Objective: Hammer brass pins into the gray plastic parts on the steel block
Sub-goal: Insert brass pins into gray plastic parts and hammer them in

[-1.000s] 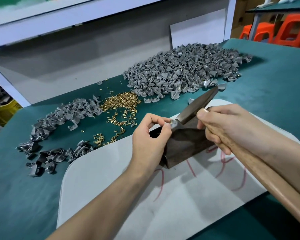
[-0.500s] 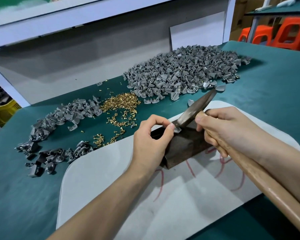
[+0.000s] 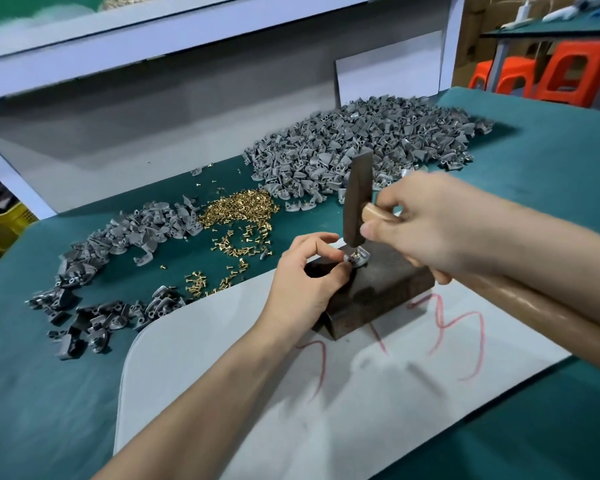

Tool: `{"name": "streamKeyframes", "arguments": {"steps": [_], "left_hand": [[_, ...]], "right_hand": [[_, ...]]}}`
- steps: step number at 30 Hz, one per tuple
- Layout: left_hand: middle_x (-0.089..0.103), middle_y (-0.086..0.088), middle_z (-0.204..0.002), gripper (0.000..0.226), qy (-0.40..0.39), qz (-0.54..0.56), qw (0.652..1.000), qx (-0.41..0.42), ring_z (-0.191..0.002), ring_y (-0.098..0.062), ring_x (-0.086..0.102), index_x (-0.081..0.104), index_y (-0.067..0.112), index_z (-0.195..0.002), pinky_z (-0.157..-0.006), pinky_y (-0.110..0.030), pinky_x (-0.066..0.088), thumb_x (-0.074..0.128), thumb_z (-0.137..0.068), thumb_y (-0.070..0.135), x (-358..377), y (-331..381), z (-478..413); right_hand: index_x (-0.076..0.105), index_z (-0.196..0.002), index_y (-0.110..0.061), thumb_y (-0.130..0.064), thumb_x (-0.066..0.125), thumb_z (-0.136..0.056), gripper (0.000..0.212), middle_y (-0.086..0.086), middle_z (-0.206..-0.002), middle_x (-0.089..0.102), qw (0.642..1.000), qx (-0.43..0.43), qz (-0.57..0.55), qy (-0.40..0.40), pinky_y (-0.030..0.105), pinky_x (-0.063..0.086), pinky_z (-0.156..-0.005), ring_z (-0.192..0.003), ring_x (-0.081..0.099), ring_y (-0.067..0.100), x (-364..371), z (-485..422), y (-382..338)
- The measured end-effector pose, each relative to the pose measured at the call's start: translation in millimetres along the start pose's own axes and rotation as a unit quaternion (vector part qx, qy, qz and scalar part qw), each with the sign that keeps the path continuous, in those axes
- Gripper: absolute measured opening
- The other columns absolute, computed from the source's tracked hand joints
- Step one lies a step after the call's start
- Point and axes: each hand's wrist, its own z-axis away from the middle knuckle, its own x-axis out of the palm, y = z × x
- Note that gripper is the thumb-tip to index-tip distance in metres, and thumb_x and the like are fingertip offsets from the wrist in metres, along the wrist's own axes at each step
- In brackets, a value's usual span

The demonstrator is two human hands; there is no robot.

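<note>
Brass pins (image 3: 238, 209) lie in a loose heap on the green desk (image 3: 32, 393), beyond the steel block (image 3: 378, 292) and to its left, with strays scattered between heap and block. On the block's top face, toward its far edge, sits one gray plastic part (image 3: 360, 255). We see a brassy glint at it that we take for a pin seated in it, though it is too small to be sure. The left hand (image 3: 305, 282) leans against the block's left end and pinches the part's near edge between thumb and forefinger. The right hand (image 3: 430, 223) is wrapped round the wooden handle of the hammer (image 3: 357, 199), right up under the head. The head stands nearly upright over the part, and we cannot tell whether its lower face touches. Under the block lies a white board (image 3: 257, 393) with red scrawl. A big pile of gray parts (image 3: 361, 140) lies beyond the block, and a smaller pile (image 3: 125, 237) lies far to its left, past the pins. We judge the pins light, stiff and smooth, quick to roll or tip, so each is best taken by its shank between two fingertips and stood head up. The plastic part looks light and rigid and may skate on bare steel. We would hold it by the edge farthest from the pin hole and press it down, keeping fingertips out from under the hammer. The block looks heavy enough to stay put.
</note>
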Motion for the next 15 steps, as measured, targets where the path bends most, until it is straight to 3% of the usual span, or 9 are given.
{"name": "streamKeyframes", "arguments": {"steps": [4, 8, 11, 15], "left_hand": [[0.058, 0.014, -0.107, 0.033, -0.003, 0.000, 1.000, 0.007, -0.091, 0.017, 0.053, 0.056, 0.026, -0.065, -0.082, -0.003, 0.036, 0.070, -0.079, 0.000, 0.4, -0.2, -3.5], [0.062, 0.009, -0.110, 0.033, 0.008, 0.030, 1.000, 0.002, -0.096, 0.008, 0.056, 0.057, 0.026, -0.063, -0.089, -0.010, 0.039, 0.069, -0.079, 0.000, 1.8, -2.5, -2.8], [0.062, 0.007, -0.111, 0.033, 0.009, 0.048, 0.999, -0.002, -0.097, 0.006, 0.057, 0.058, 0.025, -0.061, -0.087, -0.009, 0.039, 0.069, -0.079, -0.001, 2.2, -2.3, -1.7], [0.062, 0.006, -0.110, 0.033, 0.013, 0.033, 0.999, -0.002, -0.096, 0.006, 0.057, 0.057, 0.024, -0.062, -0.088, -0.011, 0.040, 0.068, -0.080, -0.001, 2.8, -1.4, -1.2]], "right_hand": [[0.053, -0.065, -0.009, -0.028, 0.057, -0.090, 0.031, 0.000, -0.043, 0.051, 1.000, -0.008, 0.003, -0.010, 0.021, 0.038, -0.035, -0.027, 0.051, 0.021, -2.7, 1.0, -6.5], [0.053, -0.064, -0.008, -0.030, 0.057, -0.089, 0.034, -0.002, -0.037, 0.051, 0.999, -0.027, 0.005, 0.028, 0.019, 0.037, -0.032, -0.027, 0.052, 0.019, -21.0, 6.3, -12.4], [0.055, -0.065, -0.008, -0.031, 0.055, -0.089, 0.033, 0.001, -0.044, 0.054, 0.997, -0.039, 0.018, 0.065, 0.020, 0.035, -0.026, -0.026, 0.052, 0.019, -22.5, 7.8, -15.0], [0.057, -0.078, -0.009, -0.032, 0.051, -0.093, 0.028, 0.006, -0.058, 0.054, 0.996, 0.003, 0.094, -0.001, 0.019, 0.036, -0.027, -0.024, 0.047, 0.017, 1.4, 7.0, -14.5]]}}
